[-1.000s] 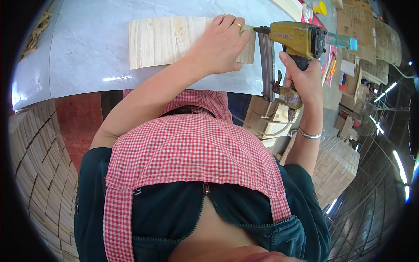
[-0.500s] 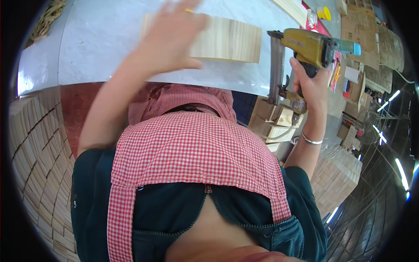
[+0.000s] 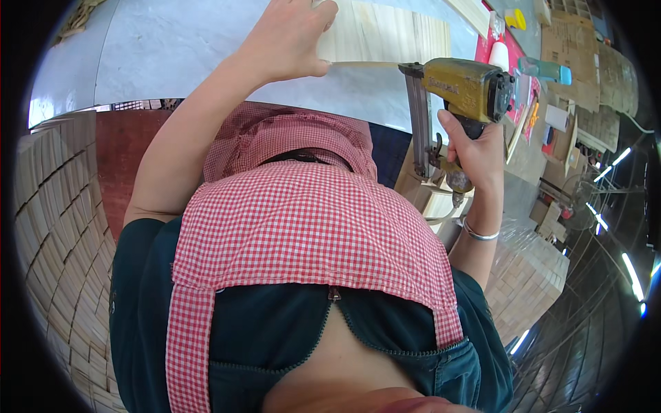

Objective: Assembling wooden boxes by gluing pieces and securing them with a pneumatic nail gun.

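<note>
A pale wooden board (image 3: 392, 34) with streaked grain lies on the light, marbled worktop (image 3: 165, 51) in front of me. My left hand (image 3: 289, 41) is closed on the board's left end, its thumb at the near corner and fingers over the far part. In my right hand (image 3: 476, 151) is a nail gun (image 3: 458, 82) with a yellow-brown body and dark magazine, my fingers wrapped round its grip. The gun's nose is by the near edge of the board, toward its right end; whether they touch I cannot tell.
A clear bottle with a blue cap (image 3: 547, 71) and a yellow round object (image 3: 515, 19) are to the right. Stacked wood pieces (image 3: 58, 227) rise at the left, and a wrapped stack (image 3: 527, 275) stands at the right. An air hose (image 3: 441, 220) hangs below the gun.
My left hand has come down from over the board onto its left end. The board now lies farther right. The nail gun has moved left and slightly nearer me.
</note>
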A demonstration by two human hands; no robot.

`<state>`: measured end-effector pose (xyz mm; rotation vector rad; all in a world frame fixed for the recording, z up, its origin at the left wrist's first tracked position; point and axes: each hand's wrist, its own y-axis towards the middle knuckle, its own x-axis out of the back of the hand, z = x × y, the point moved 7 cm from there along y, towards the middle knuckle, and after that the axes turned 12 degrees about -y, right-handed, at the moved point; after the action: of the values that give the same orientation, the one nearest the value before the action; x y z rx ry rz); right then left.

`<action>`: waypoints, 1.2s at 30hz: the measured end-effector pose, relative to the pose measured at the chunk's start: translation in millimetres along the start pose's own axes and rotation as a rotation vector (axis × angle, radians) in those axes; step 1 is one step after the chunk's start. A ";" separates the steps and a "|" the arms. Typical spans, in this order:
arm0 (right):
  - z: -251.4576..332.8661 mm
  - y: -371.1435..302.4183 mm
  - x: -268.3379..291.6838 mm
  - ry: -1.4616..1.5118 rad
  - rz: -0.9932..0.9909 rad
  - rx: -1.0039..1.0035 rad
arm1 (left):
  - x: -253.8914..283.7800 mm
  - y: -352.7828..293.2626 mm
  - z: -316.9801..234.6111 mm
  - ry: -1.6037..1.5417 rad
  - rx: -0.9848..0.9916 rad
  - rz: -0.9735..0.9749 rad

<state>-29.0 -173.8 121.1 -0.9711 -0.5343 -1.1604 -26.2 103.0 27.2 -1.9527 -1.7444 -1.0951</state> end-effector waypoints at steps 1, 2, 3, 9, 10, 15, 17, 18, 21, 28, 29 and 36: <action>0.0 -0.1 -0.4 0.000 -0.001 0.000 | -0.6 0.4 -1.3 -0.004 -0.015 -0.022; 0.4 0.0 -0.6 -0.003 -0.002 0.001 | -1.0 0.6 -2.2 -0.008 -0.029 -0.043; 0.9 0.4 -0.7 -0.005 -0.003 0.001 | -1.2 0.7 -2.8 -0.012 -0.042 -0.064; -2.0 5.4 -1.8 -0.019 0.016 -0.008 | -6.2 -0.7 2.6 -0.023 -0.075 -0.109; -2.9 6.1 -2.3 -0.023 0.022 -0.012 | -6.8 -1.1 3.1 -0.025 -0.079 -0.110; -5.5 6.2 -6.7 -0.008 0.015 -0.041 | -6.5 -3.6 4.0 -0.033 -0.019 -0.076; -1.3 3.9 -7.8 -0.003 -0.001 -0.024 | 1.4 -8.8 1.2 -0.081 -0.039 -0.081; 2.2 1.7 -8.3 0.001 -0.017 -0.007 | 6.5 -12.8 -0.6 -0.129 -0.058 -0.086; 14.9 -5.5 -11.7 0.008 -0.038 0.032 | 14.2 -22.7 0.7 -0.222 -0.086 -0.101; 56.2 -17.6 -41.2 -0.026 0.089 0.124 | -7.0 -34.6 37.9 -0.556 0.190 0.098; 62.1 -18.7 -47.3 -0.025 0.107 0.157 | -7.0 -34.2 37.4 -0.581 0.182 0.102; 78.9 -23.1 -66.2 -0.079 0.173 0.158 | -12.8 -39.4 42.5 -0.640 0.113 0.040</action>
<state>-63.9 -74.2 117.3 -0.9109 -0.5843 -0.9143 -48.7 130.9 -20.1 -2.4166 -1.9850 -0.3494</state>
